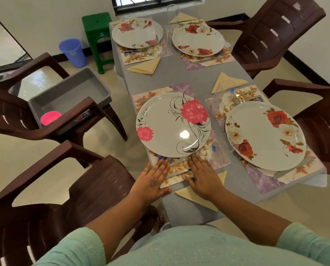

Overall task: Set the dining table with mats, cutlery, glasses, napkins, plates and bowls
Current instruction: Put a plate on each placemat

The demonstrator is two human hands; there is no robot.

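The grey desk (179,75) carries four floral mats; the nearest mat (181,169) lies under the pink-flower plate (172,124). Folded yellow napkins lie beside the mats, one napkin (196,194) just nearer than that plate.

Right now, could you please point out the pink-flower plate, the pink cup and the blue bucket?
pink-flower plate (166,127): head view, bare centre.
pink cup (50,117): head view, rim.
blue bucket (73,52): head view, outer wall.

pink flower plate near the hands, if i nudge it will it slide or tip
The pink flower plate looks glossy and lies on a smooth placemat, so it would probably slide easily. Flat and wide, it seems unlikely to tip. Its left rim reaches past the table edge, so a leftward push looks risky.
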